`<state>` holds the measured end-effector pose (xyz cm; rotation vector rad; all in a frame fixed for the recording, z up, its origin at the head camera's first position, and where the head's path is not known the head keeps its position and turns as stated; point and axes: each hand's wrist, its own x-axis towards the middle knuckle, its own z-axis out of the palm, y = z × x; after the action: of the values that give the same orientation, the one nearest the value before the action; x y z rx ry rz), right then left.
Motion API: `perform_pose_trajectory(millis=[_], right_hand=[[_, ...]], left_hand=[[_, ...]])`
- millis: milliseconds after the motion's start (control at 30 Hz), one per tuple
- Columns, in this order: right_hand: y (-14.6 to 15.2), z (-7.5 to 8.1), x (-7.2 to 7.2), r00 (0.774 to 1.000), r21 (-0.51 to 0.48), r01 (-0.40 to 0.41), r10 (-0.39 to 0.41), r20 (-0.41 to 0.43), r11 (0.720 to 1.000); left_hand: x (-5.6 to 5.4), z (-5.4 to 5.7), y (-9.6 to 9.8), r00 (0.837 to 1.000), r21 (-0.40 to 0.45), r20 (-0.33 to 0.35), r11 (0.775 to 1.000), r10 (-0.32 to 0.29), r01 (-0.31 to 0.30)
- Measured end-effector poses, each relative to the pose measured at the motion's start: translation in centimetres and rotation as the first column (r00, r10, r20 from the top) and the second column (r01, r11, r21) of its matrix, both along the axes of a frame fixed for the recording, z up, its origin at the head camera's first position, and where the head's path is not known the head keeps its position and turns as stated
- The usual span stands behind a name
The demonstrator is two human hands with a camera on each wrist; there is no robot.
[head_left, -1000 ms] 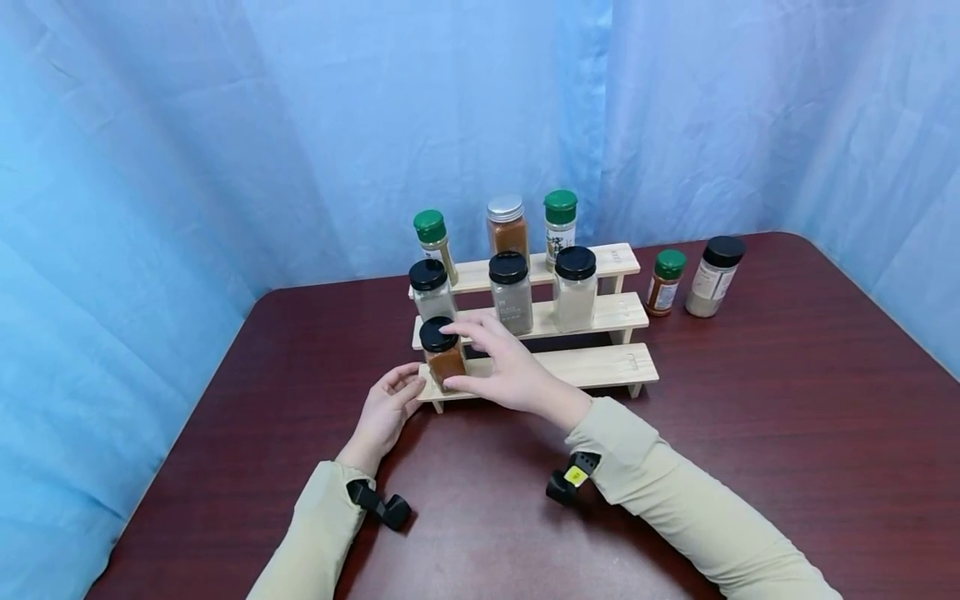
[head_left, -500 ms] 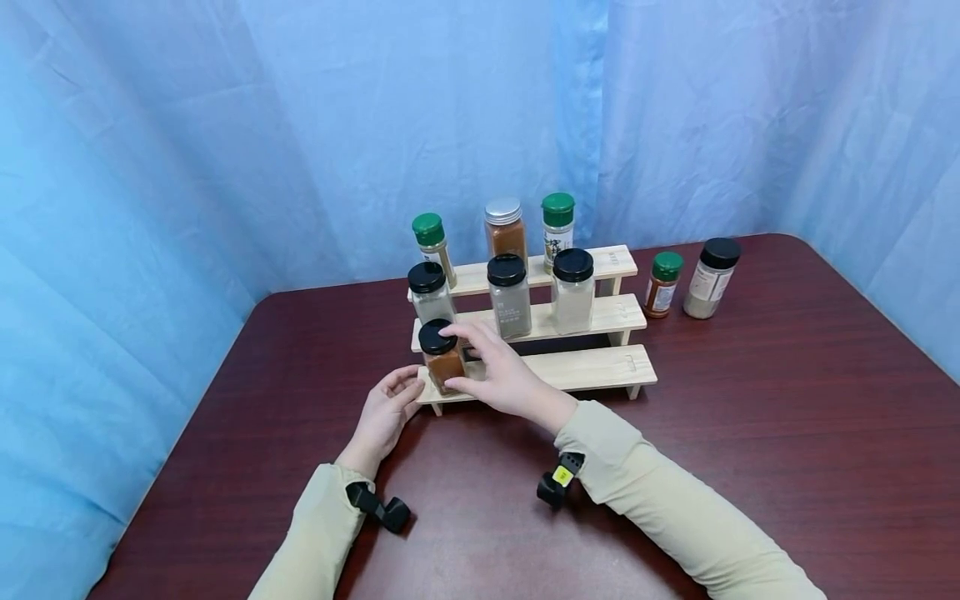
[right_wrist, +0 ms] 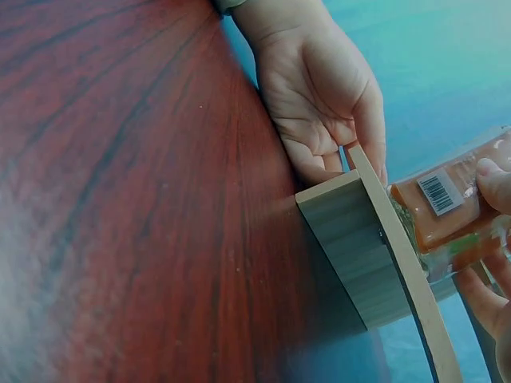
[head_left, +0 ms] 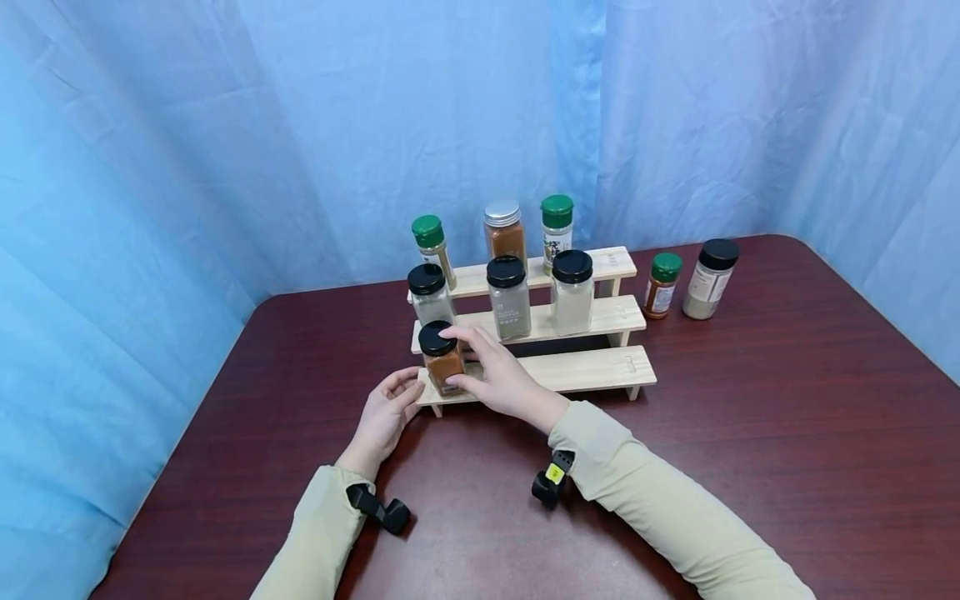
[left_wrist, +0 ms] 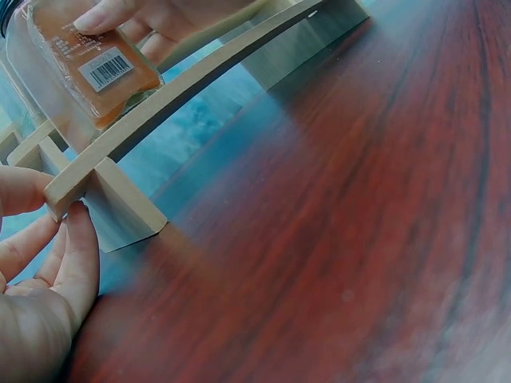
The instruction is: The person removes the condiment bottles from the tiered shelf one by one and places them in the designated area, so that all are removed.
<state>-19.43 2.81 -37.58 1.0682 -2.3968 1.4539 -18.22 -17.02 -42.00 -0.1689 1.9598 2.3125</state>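
Observation:
A square glass spice jar [head_left: 443,365] with a black lid and orange-brown contents stands upright at the left end of the lowest step of a three-tier wooden spice rack [head_left: 585,369]. My right hand [head_left: 504,382] holds this jar from the right, thumb on its front low down and a finger up at the lid. In the left wrist view its barcode label [left_wrist: 106,69] faces forward. My left hand [head_left: 384,417] pinches the left end of that same step; the left wrist view shows the thumb and fingers [left_wrist: 78,247] on the board's end, beside the rack's leg [left_wrist: 124,209].
The middle step carries three black-lidded jars [head_left: 510,304]. On the top step stand two green-capped bottles [head_left: 557,229] and a silver-lidded jar [head_left: 505,233]. To the rack's right, a small green-capped bottle [head_left: 661,292] and a larger black-lidded jar [head_left: 707,287] stand on the dark red table [head_left: 787,417].
My right forearm and wrist have shifted slightly left, while the hand stays at the jar. The left hand keeps its place at the board's end. The view has drifted a little.

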Motion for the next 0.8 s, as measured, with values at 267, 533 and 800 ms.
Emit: perform_pose_trajectory(millis=[267,533,800], right_hand=[[-0.11,-0.32,0.04,0.999,0.003,0.014,-0.014,-0.032,1.0],[0.01,-0.36,0.3,0.996,-0.004,0.034,-0.035,-0.077,0.999],[0.29,-0.65,0.72,0.995,-0.027,0.043,-0.045,-0.091,0.999]], left_hand=[[0.05,-0.07,-0.03,1.0,-0.005,0.001,1.0,-0.002,0.002],[-0.1,-0.06,-0.03,1.0,-0.013,0.008,1.0,-0.003,0.003],[-0.09,-0.08,-0.03,1.0,0.002,0.005,1.0,0.009,-0.009]])
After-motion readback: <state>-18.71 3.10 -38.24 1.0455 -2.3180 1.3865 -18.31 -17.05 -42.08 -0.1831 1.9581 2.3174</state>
